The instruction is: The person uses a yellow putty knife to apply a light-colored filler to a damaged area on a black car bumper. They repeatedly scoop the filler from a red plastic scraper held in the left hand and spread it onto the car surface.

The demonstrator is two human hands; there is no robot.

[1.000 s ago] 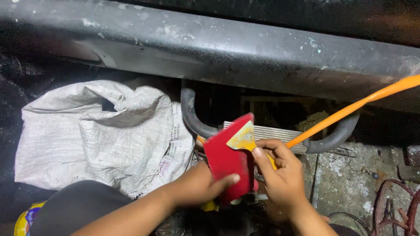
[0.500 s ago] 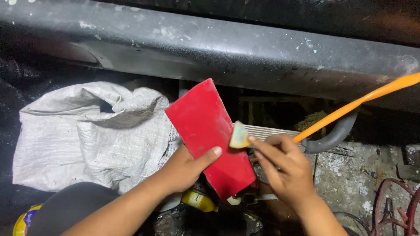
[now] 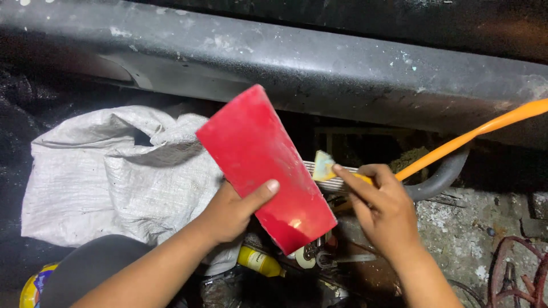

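Red board (image 3: 265, 168) in left hand (image 3: 231, 214) grip, right hand (image 3: 382, 208) pinching scraper (image 3: 323, 167) (just beside)

You see a glossy red board (image 3: 265, 168) at centre, an orange hose (image 3: 468, 137) at right, a white woven sack (image 3: 108, 177) at left, a yellow bottle (image 3: 260, 261) below.

White woven sack (image 3: 108, 177) — orange hose (image 3: 456, 142), yellow bottle (image 3: 260, 261).

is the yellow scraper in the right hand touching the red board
Apart. The head view shows a dark gap between the scraper in the right hand and the red board.
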